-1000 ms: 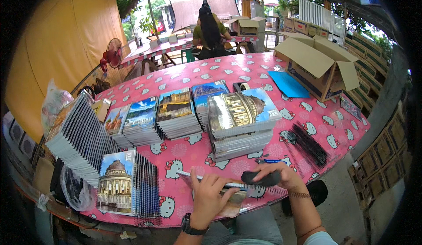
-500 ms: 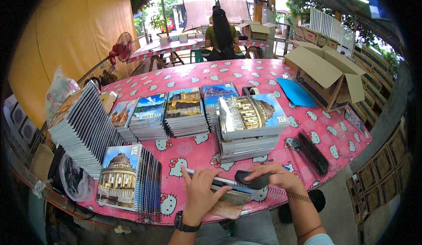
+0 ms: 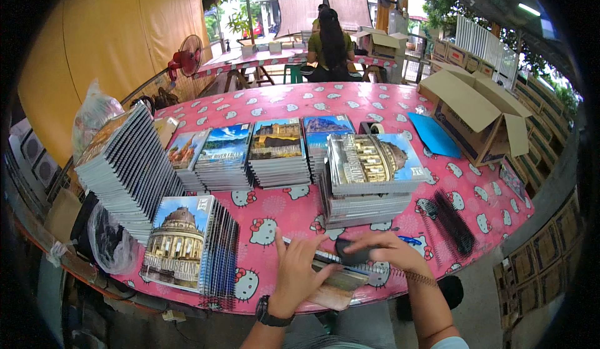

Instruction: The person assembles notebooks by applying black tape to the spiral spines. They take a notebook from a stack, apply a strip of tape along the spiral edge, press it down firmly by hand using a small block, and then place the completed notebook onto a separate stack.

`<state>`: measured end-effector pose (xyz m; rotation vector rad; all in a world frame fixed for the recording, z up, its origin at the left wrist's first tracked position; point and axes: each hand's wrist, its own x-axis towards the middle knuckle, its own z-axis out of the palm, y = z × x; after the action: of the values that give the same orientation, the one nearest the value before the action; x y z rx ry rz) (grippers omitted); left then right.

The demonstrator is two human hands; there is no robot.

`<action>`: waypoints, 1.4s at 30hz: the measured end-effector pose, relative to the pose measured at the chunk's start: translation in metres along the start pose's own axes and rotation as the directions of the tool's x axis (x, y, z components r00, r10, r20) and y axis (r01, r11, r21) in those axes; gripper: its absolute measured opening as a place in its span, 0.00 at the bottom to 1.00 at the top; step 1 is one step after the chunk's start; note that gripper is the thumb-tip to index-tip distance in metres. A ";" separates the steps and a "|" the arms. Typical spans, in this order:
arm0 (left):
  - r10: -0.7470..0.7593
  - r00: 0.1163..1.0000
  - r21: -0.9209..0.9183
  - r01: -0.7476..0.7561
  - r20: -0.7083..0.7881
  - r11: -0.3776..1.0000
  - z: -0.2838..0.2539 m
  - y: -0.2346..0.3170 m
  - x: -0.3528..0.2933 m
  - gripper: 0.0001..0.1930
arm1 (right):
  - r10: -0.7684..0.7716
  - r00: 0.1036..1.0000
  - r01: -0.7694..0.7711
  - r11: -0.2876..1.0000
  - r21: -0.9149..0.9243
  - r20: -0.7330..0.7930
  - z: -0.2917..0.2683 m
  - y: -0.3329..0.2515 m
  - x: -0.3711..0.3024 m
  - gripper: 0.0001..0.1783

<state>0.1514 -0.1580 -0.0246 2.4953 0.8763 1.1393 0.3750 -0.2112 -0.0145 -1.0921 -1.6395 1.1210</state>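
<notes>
My left hand (image 3: pixel 297 273), a dark watch on its wrist, is closed on a book (image 3: pixel 340 279) at the near table edge, thumb across its cover. My right hand (image 3: pixel 395 252) grips a dark rounded pad (image 3: pixel 356 254) against the book's far edge. A thin dark wire coil (image 3: pixel 420 278) runs from that edge to my right wrist. Left of my hands stands a stack of coil-bound books (image 3: pixel 178 239) with a domed building on the cover. Ahead, slightly right, is another stack of such books (image 3: pixel 374 164).
A tall leaning stack of coil-bound books (image 3: pixel 119 174) is at the left. Several shorter book stacks (image 3: pixel 278 142) line the middle. Loose black coils (image 3: pixel 457 227), a blue sheet (image 3: pixel 434 135) and an open cardboard box (image 3: pixel 475 114) lie right. A person (image 3: pixel 332 42) sits beyond the table.
The whole view has shifted, so the table and stacks appear farther right. Relative to the book, my right hand and the pad have moved slightly left along its edge. My left hand keeps its hold.
</notes>
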 end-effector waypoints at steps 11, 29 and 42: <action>-0.506 0.862 -0.931 0.151 -0.041 0.333 0.024 -0.044 -0.027 0.36 | 0.071 0.984 -0.146 0.839 -0.523 -0.161 0.006 0.010 0.013 0.26; -0.621 0.783 -0.964 0.141 -0.030 0.225 0.024 -0.038 -0.028 0.23 | 0.004 0.999 -0.016 0.957 0.290 0.042 0.010 0.007 0.030 0.25; -0.632 0.775 -0.941 0.223 0.013 0.254 0.027 -0.046 -0.033 0.20 | 0.005 0.996 -0.031 0.952 0.304 0.086 0.018 0.012 0.050 0.27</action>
<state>0.1358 -0.1419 -0.0836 0.9937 0.6488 1.3597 0.3473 -0.1652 -0.0216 -0.8696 -1.4599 1.3959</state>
